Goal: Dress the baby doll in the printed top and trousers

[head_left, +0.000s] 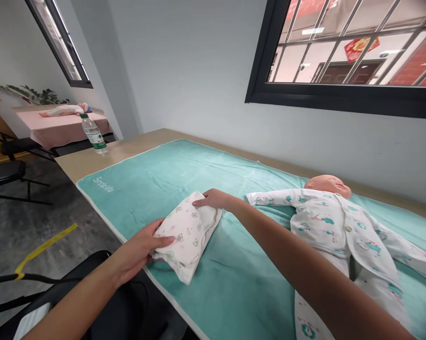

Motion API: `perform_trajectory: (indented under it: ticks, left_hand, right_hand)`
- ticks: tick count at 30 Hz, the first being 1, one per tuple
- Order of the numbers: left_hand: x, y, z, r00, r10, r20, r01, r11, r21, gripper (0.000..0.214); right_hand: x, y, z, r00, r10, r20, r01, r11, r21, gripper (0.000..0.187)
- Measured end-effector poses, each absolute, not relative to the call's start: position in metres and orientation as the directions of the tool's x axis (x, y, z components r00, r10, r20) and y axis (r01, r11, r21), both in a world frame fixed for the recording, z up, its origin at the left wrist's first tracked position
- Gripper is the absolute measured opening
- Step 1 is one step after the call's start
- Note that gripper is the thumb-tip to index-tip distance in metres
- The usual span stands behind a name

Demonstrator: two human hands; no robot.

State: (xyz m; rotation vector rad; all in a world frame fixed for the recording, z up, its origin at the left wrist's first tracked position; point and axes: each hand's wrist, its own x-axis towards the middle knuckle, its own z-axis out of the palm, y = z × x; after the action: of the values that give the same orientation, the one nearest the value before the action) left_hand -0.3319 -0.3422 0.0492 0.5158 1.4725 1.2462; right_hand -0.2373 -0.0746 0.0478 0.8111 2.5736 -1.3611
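A folded white cloth (186, 229) with small animal prints lies between my two hands, over the teal blanket (241, 264). My left hand (147, 248) grips its near left edge, thumb on top and fingers underneath. At the far right corner my right hand (213, 198) pinches the cloth, its fingers partly hidden. To the right a baby doll (328, 184) lies on its back on the blanket, dressed in a white printed outfit (321, 226) with a button at the chest. My right forearm passes in front of part of the outfit.
A plastic water bottle (93, 134) with a green cap stands on the wooden table (142, 141) at its far left corner. A black chair (117, 302) sits against the table's near edge. Farther back are a pink-covered table (57, 130) and another chair (7, 174).
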Motion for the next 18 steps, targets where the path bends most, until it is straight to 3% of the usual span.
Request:
perform_trajectory:
  ticks: [6, 8, 14, 18]
  left_hand:
    - [-0.302, -0.334, 0.084, -0.299, 0.856, -0.421, -0.344, 0.314, 0.885, 0.079]
    - [-0.29, -0.325, 0.1, -0.266, 0.872, -0.411, -0.354, 0.308, 0.883, 0.081]
    - [-0.203, -0.279, 0.127, -0.079, 0.958, -0.274, -0.414, 0.219, 0.884, 0.067]
    - [-0.096, -0.261, 0.131, 0.106, 0.981, -0.162, -0.457, 0.193, 0.868, 0.061]
  right_hand:
    - [-0.187, -0.071, 0.067, -0.887, 0.236, -0.396, 0.4, -0.032, -0.916, 0.054]
    - [-0.156, -0.072, 0.08, -0.895, 0.242, -0.375, 0.349, -0.146, -0.926, 0.049]
    - [-0.026, -0.068, 0.13, -0.75, 0.596, -0.287, 0.241, -0.158, -0.958, 0.037]
    - [0.09, -0.064, 0.167, -0.63, 0.721, -0.291, 0.287, -0.131, -0.949, 0.039]
